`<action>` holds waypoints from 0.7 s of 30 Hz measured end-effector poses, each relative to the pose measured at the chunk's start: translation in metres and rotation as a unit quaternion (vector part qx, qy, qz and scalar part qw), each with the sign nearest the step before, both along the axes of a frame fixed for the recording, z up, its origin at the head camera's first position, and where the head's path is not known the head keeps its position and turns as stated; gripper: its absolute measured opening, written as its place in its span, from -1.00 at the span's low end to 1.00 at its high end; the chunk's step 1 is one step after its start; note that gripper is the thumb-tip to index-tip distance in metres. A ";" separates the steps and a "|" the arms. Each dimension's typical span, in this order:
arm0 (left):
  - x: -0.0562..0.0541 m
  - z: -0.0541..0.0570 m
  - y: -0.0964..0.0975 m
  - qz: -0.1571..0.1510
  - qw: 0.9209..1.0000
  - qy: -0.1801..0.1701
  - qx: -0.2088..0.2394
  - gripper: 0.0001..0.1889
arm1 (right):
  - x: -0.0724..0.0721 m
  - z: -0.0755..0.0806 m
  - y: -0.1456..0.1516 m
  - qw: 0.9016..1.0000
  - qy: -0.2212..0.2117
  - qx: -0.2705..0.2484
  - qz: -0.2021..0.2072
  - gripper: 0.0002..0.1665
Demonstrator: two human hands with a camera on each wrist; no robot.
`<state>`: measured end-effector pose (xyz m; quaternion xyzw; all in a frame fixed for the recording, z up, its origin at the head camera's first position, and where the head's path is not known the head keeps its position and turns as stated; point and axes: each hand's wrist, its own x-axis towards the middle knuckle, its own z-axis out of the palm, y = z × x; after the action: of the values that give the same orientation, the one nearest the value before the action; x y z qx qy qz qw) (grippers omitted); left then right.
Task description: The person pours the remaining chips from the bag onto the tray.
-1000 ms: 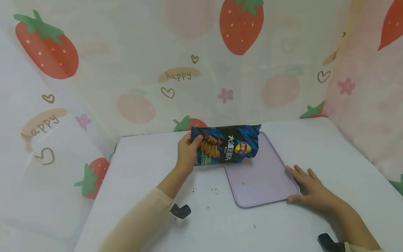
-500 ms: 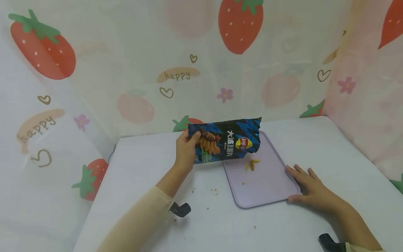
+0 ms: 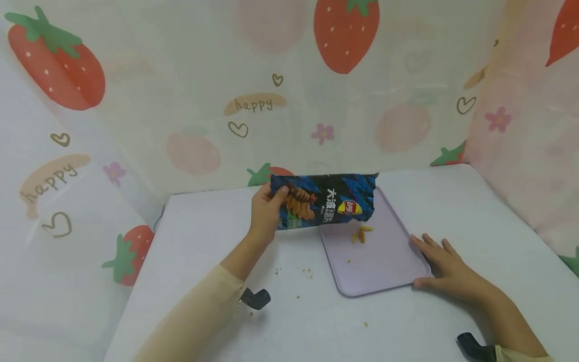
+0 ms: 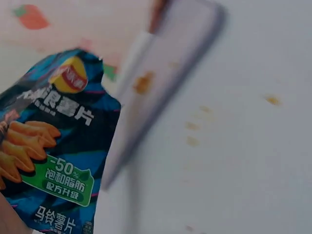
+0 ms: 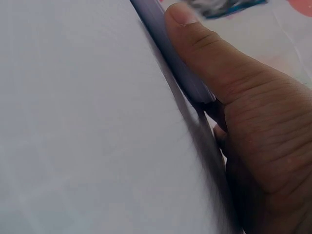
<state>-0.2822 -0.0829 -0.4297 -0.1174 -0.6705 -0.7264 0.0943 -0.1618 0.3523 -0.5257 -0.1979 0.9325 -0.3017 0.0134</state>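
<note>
My left hand pinches the closed-off end of a blue and black Lay's chip bag, thumb on the printed front. The bag lies sideways in the air, its torn end over the far part of a lilac tray. Below that end, a few yellow-brown chip pieces lie on the tray. At the tray's near right corner rests my right hand, fingers spread along the side and thumb against the front rim. The left wrist view shows the bag's front large, with the tray blurred behind.
Small crumbs are scattered on the white table, left of the tray and in front of it. A strawberry-print cloth hangs behind and at both sides. Each wrist carries a black device.
Chip pieces have dropped from the bag onto the tray. The bag rose and tilted, then levelled a little, still in my left hand. My right hand has stayed at the tray corner.
</note>
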 end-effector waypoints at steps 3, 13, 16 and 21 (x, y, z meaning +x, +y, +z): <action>0.003 -0.004 0.002 -0.022 0.999 -0.018 -0.026 -0.77 | 0.000 0.000 0.000 1.000 -0.003 0.000 0.000 0.21; 0.011 -0.003 -0.005 0.008 1.000 -0.021 -0.022 -0.76 | 0.000 -0.005 -0.004 1.000 -0.024 -0.012 -0.004 0.22; 0.013 -0.002 -0.008 0.007 0.999 -0.026 -0.022 -0.74 | 0.001 -0.006 -0.004 1.000 -0.019 -0.009 -0.004 0.23; 0.012 0.022 -0.007 0.012 1.000 0.023 -0.002 -0.74 | -0.001 -0.004 -0.005 1.000 0.000 -0.010 0.009 0.21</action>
<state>-0.2707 -0.0900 -0.4081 -0.1258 -0.6707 -0.7213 0.1185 -0.1633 0.3471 -0.5293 -0.2063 0.9276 -0.3112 0.0146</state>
